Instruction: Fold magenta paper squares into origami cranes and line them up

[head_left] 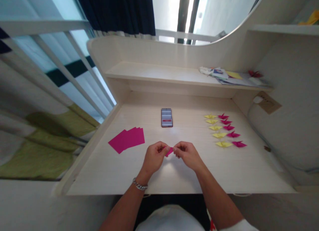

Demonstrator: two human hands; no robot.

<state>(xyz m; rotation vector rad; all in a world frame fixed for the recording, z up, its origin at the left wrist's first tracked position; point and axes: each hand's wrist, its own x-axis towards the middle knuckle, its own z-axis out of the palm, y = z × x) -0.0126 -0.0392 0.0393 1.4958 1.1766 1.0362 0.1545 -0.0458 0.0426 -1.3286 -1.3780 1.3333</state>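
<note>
"What do I have in the hands?"

"From my feed, a small folded magenta paper (169, 152), just above the desk (104, 171) near its front edge. My left hand (156, 157) and right hand (188, 154) each pinch one end, fingertips closed, probably to keep it taut and steady."

"And the layout?"

"Loose magenta sheets (127, 139) overlap on the left, probably so single ones lift easily. Yellow origami birds (219, 135) and magenta origami birds (233, 134) stand paired on the right, I'd guess to stay uncrushed. The smartphone (166, 117) lies straight ahead, perhaps for viewing."

"What can't you make out?"

"The phone's screen text, the paper's creases and ends beneath my fingers, and how many sheets overlap."
</note>
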